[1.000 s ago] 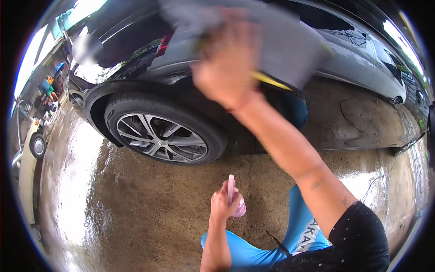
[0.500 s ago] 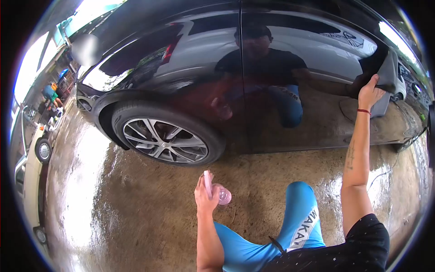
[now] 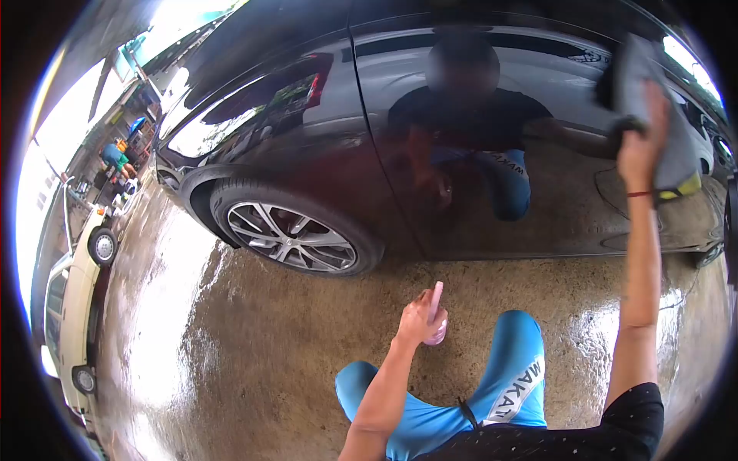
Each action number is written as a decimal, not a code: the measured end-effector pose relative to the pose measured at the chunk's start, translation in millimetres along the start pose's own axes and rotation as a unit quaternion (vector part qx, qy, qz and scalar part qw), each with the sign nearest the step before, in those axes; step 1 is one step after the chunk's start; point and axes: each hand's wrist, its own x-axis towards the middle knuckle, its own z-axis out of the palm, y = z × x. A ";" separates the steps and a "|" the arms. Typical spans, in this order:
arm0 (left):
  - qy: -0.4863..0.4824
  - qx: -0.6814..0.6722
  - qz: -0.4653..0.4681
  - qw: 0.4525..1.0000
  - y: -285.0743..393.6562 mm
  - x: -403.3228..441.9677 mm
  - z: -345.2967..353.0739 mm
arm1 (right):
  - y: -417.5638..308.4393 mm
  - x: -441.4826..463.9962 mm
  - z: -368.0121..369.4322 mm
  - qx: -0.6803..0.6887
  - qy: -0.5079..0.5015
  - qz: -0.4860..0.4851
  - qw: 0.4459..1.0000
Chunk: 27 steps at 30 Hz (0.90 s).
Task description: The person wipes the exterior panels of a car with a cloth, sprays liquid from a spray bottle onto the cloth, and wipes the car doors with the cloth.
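My right hand (image 3: pixel 643 150) presses a grey cloth (image 3: pixel 667 138) with a yellow-green patch at its lower edge against the shiny black door (image 3: pixel 477 154) of the car, at the far right. The cloth and fingers are a little blurred. Low in front of me, my left hand (image 3: pixel 417 317) is wrapped round a pink spray bottle (image 3: pixel 436 334), its nozzle end pointing up, apart from the car. Left of the door is the front wheel (image 3: pixel 292 237) under the black fender.
The wet concrete floor (image 3: pixel 254 338) lies below the car. A cream vehicle (image 3: pixel 74 307) stands at the far left. Beyond it, a person (image 3: pixel 117 159) in blue and green bends over near assorted items. My knees in blue trousers (image 3: pixel 507 369) are under my arms.
My right hand swept the cloth from above the wheel to the door's far right, then slightly upward. My left hand with the bottle moved left, then back right. The view has shifted.
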 end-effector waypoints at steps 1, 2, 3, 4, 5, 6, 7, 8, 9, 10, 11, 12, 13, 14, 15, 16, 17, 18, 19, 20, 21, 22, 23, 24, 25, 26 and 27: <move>-0.021 0.028 -0.004 0.999 8.3 -2.6 -1.1 | 51.7 -13.0 -10.7 -0.057 0.042 0.095 0.993; -0.039 0.056 -0.010 0.998 16.4 -5.9 -5.2 | 130.2 -39.4 -6.8 -0.033 0.105 0.169 0.979; -0.033 0.059 -0.014 0.998 24.7 -6.6 -12.8 | 153.8 -46.9 -1.3 -0.135 0.101 0.207 0.964; -0.023 0.062 -0.012 0.998 33.3 -5.1 -22.3 | 175.6 -53.4 4.0 -0.234 0.090 0.245 0.937; -0.012 0.063 -0.009 0.998 36.9 -3.3 -28.8 | 137.7 -35.3 13.8 -0.226 0.093 0.242 0.939; -0.005 0.063 -0.013 0.998 34.3 -4.4 -31.9 | 95.1 -16.4 22.3 -0.265 -0.057 0.343 0.900; 0.006 0.051 -0.013 0.999 29.5 -5.9 -35.2 | 44.0 -4.4 41.5 -0.296 -0.099 0.321 0.894; 0.017 0.041 -0.011 0.999 24.2 -5.6 -39.7 | -7.2 7.7 60.6 -0.326 -0.139 0.297 0.887; 0.023 0.044 -0.013 0.999 23.6 -3.1 -46.4 | -95.8 28.7 76.9 -0.327 -0.125 0.220 0.910; 0.029 0.021 -0.032 0.999 29.9 -3.9 -53.4 | -181.2 52.7 78.3 -0.270 -0.161 0.197 0.929; 0.034 -0.002 -0.051 0.998 31.4 -5.0 -57.7 | -243.8 67.3 84.9 -0.171 -0.190 0.156 0.954; 0.034 -0.001 -0.050 0.998 28.2 -6.2 -57.4 | -292.0 58.5 126.3 -0.133 -0.079 0.099 0.983; 0.039 0.010 -0.042 0.998 23.9 -8.6 -56.3 | -345.9 66.8 142.5 -0.032 -0.060 0.054 0.996; 0.041 0.019 -0.030 0.999 19.1 -9.9 -56.6 | -397.9 70.2 166.6 0.152 -0.084 0.033 0.984; 0.036 0.014 -0.025 0.999 15.3 -13.2 -56.5 | -443.6 72.9 197.1 0.264 -0.067 -0.010 0.962; 0.037 0.014 -0.026 0.999 8.7 -17.5 -58.1 | -473.4 96.0 174.0 0.194 -0.219 -0.123 0.948; 0.037 0.013 -0.022 0.999 0.6 -18.8 -60.6 | -503.1 89.4 198.6 0.234 -0.132 -0.173 0.948; 0.066 -0.015 -0.001 0.998 -17.5 -24.3 -55.9 | -521.6 81.6 222.4 0.261 -0.178 -0.166 0.934; 0.047 0.006 -0.054 0.997 -15.5 -26.7 -60.8 | -506.1 80.9 214.6 0.250 -0.187 -0.167 0.935; 0.039 -0.015 -0.072 0.997 -14.1 -30.9 -64.1 | -483.4 72.8 205.3 0.252 -0.196 -0.199 0.926; 0.033 -0.031 -0.088 0.995 -16.3 -31.1 -69.7 | -456.3 66.6 196.0 0.255 -0.200 -0.231 0.917; 0.044 -0.014 -0.066 0.997 -19.9 -29.9 -70.8 | -406.4 59.2 179.3 0.366 -0.252 -0.168 0.880; 0.044 -0.020 -0.065 0.997 -23.0 -29.6 -72.8 | -353.9 52.9 149.6 0.341 -0.230 -0.100 0.906; 0.044 -0.039 -0.044 0.997 -26.6 -30.5 -76.5 | -301.7 48.5 117.6 0.319 -0.208 -0.030 0.924; 0.046 -0.057 -0.022 0.997 -30.2 -30.6 -80.1 | -229.7 32.2 106.2 0.178 -0.075 -0.042 0.980; 0.045 -0.061 -0.021 0.997 -33.2 -31.7 -82.6 | -158.7 16.5 94.3 0.026 0.055 -0.013 0.998; 0.034 -0.053 -0.016 0.998 -35.0 -30.2 -83.6 | -101.0 3.7 71.0 0.011 0.073 0.144 0.987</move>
